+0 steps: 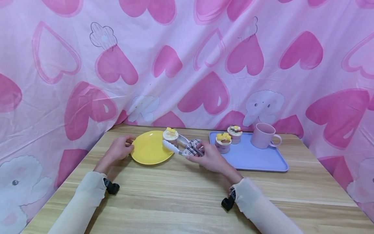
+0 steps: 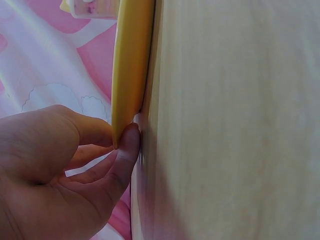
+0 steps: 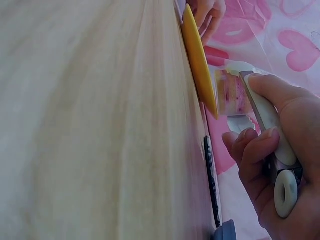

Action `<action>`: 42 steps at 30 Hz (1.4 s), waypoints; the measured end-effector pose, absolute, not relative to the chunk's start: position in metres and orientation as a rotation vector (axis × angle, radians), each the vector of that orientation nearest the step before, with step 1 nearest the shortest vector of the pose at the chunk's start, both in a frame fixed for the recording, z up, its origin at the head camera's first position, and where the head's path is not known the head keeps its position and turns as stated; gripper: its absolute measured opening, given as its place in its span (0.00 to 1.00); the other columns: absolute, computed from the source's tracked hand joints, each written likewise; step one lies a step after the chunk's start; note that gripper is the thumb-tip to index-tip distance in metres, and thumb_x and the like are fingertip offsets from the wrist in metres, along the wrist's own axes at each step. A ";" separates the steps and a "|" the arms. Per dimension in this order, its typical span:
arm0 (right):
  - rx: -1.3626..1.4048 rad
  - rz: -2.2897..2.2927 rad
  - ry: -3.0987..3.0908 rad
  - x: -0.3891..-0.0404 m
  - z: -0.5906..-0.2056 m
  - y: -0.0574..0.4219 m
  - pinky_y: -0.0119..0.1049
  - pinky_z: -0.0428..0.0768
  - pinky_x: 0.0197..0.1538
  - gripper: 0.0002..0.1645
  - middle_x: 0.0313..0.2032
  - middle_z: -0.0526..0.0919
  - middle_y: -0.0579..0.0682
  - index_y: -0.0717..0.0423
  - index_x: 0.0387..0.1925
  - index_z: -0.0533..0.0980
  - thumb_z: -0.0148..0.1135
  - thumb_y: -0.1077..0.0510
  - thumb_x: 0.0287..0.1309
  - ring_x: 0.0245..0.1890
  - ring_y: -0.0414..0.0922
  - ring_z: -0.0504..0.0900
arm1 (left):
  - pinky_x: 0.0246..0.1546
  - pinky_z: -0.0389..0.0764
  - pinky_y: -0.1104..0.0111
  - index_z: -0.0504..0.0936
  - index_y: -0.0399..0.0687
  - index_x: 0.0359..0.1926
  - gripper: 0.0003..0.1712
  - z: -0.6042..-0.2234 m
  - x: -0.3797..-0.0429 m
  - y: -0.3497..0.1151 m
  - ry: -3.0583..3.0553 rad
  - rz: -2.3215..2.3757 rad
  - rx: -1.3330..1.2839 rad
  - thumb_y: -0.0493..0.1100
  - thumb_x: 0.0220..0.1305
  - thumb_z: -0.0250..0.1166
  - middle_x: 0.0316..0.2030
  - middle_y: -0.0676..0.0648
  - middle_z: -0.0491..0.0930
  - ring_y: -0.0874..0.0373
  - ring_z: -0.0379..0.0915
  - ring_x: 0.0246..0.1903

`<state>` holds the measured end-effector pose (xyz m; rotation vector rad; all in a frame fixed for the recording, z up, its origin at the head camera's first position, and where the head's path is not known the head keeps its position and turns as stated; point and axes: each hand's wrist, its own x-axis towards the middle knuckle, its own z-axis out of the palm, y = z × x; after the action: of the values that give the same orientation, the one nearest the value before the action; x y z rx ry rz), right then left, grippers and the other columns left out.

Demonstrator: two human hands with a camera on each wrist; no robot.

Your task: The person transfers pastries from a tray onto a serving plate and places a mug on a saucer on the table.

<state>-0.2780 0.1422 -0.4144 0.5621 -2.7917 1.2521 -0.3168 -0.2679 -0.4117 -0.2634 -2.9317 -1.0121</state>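
Observation:
My left hand pinches the left rim of a yellow plate between thumb and fingers, close over the wooden table. White-tipped tongs are gripped in my right hand, their handle along the palm in the right wrist view. Between the tongs' arms is a small clear dessert cup, layered pink and cream. Yellow cubes top this dessert cup in the head view, where it overlaps the plate's right edge. Its base is right at the plate's surface in the right wrist view.
On the right, a blue tray bears two more dessert cups, one in front and one behind, and a pink mug. A plaid coaster lies between plate and tray, partly behind the tongs. A heart-patterned curtain hangs behind the table.

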 end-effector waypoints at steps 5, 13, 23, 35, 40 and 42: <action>0.553 1.278 -2.791 -0.278 -0.415 0.138 0.35 0.80 0.27 0.34 0.33 0.87 0.47 0.54 0.51 0.77 0.81 0.36 0.57 0.27 0.41 0.80 | 0.59 0.89 0.48 0.74 0.28 0.71 0.27 -0.412 -0.317 -0.270 -2.947 -1.011 -0.230 0.35 0.74 0.61 0.58 0.27 0.83 0.34 0.83 0.58; 0.571 1.281 -2.786 -0.280 -0.415 0.130 0.35 0.81 0.31 0.34 0.36 0.85 0.48 0.52 0.51 0.78 0.82 0.36 0.56 0.31 0.41 0.81 | 0.59 0.89 0.48 0.74 0.28 0.71 0.28 -0.410 -0.316 -0.268 -2.945 -1.019 -0.234 0.34 0.75 0.61 0.59 0.26 0.83 0.34 0.83 0.58; 0.579 1.295 -2.797 -0.285 -0.417 0.119 0.36 0.80 0.30 0.35 0.33 0.83 0.49 0.55 0.51 0.78 0.81 0.35 0.57 0.29 0.43 0.79 | 0.59 0.88 0.48 0.73 0.27 0.72 0.28 -0.409 -0.314 -0.266 -2.948 -1.033 -0.239 0.34 0.76 0.60 0.60 0.25 0.82 0.33 0.83 0.59; 0.584 1.241 -2.786 -0.289 -0.420 0.105 0.35 0.79 0.26 0.35 0.29 0.83 0.45 0.55 0.50 0.76 0.82 0.37 0.56 0.23 0.40 0.79 | 0.63 0.86 0.45 0.71 0.29 0.74 0.29 -0.408 -0.311 -0.265 -2.984 -1.047 -0.182 0.36 0.77 0.58 0.63 0.26 0.80 0.33 0.80 0.61; 0.564 1.241 -2.785 -0.289 -0.420 0.102 0.36 0.80 0.27 0.35 0.29 0.84 0.46 0.55 0.50 0.76 0.83 0.37 0.56 0.24 0.41 0.80 | 0.63 0.86 0.45 0.71 0.29 0.74 0.29 -0.409 -0.312 -0.265 -2.984 -1.035 -0.196 0.36 0.77 0.58 0.62 0.25 0.80 0.33 0.80 0.61; 0.552 1.247 -2.789 -0.290 -0.420 0.101 0.36 0.80 0.27 0.35 0.30 0.84 0.46 0.55 0.50 0.76 0.83 0.37 0.56 0.24 0.41 0.80 | 0.63 0.86 0.45 0.71 0.30 0.74 0.28 -0.408 -0.312 -0.265 -2.984 -1.036 -0.191 0.36 0.77 0.58 0.63 0.26 0.80 0.33 0.80 0.61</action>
<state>-0.2896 0.1010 -0.4197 0.5523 -2.7894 1.2468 -0.3125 -0.2645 -0.4085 -0.1912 -2.9836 -1.0363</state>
